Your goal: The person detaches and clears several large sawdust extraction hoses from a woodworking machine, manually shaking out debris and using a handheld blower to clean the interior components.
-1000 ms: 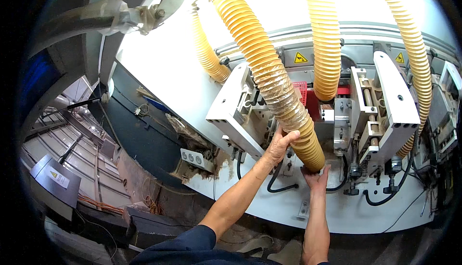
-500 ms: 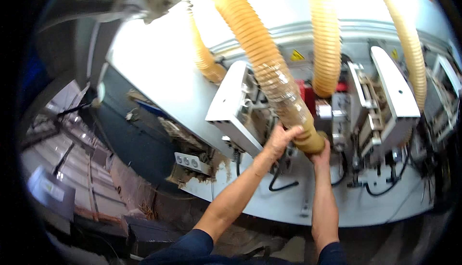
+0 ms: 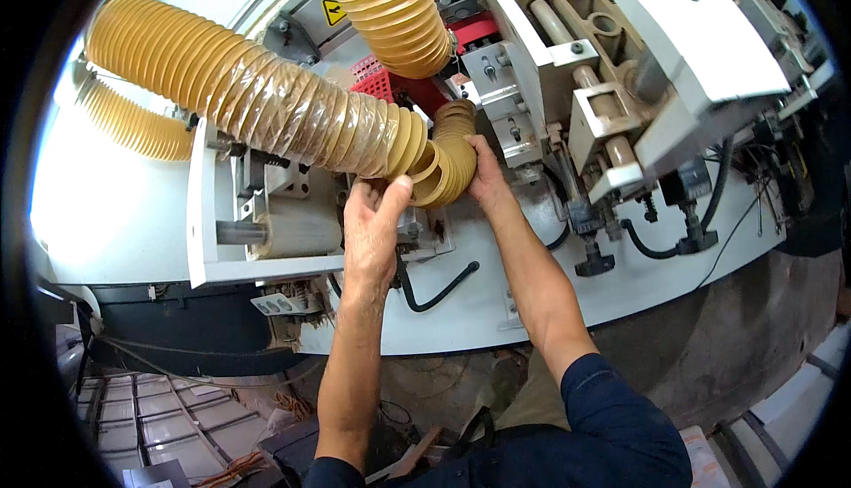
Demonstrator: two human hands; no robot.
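A thick yellow ribbed hose (image 3: 182,49) slants down from the upper left, clear tape wrapped around its lower stretch. My left hand (image 3: 370,235) is closed at its lower end from below, thumb up near the rim and fingertips hidden beneath. Beside that end, a shorter bent yellow hose piece (image 3: 456,162) curves up toward the machine. My right hand (image 3: 485,173) wraps its outer right side, with most fingers hidden behind it. The short piece's round mouth shows beside the taped hose's end; the two overlap in view, and I cannot tell whether they touch.
Another yellow hose (image 3: 390,18) hangs behind, near a red perforated part (image 3: 372,80). A white-framed machine unit (image 3: 612,71) with black knobs (image 3: 596,262) stands to the right. A black bent tube (image 3: 439,291) rises from the pale machine bed (image 3: 567,297).
My view has moved closer and turned. The taped hose now lies flatter toward the left. An open mouth now shows between the hose parts, and my hands are farther apart.
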